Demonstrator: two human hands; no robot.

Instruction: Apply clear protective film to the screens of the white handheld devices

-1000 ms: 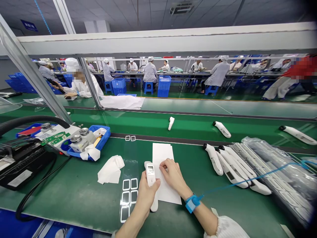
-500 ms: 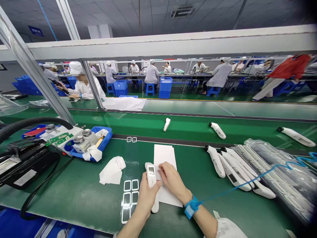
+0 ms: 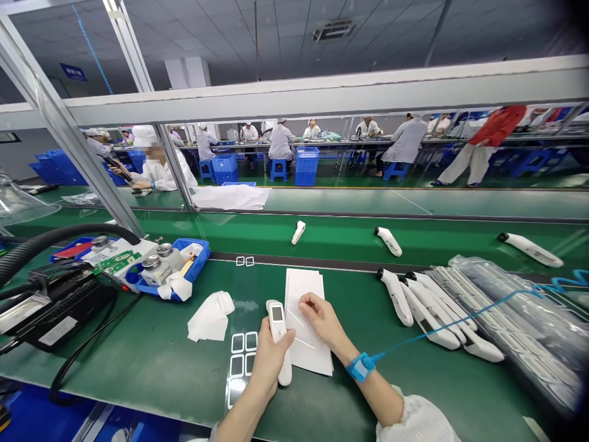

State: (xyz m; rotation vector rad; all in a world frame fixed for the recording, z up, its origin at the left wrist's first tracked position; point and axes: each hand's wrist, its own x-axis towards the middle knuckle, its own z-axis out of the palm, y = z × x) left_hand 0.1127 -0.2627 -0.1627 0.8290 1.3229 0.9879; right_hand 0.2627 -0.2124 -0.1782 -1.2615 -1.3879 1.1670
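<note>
Left hand [image 3: 269, 362] wrapped round white handheld device [image 3: 277, 325], above clear film frames [image 3: 243, 353], mid green table [image 3: 138, 362]. Right hand [image 3: 321, 322] curled on paper sheets [image 3: 309, 350] – pinch unclear – loose grip risks dropping device onto film.

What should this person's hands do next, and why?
Probably the right hand should reach for one of the clear square-framed film pieces and bring it to the screen of the white handheld device. The left hand holds that device with its screen facing up, and the film pieces lie right beside it.
</note>
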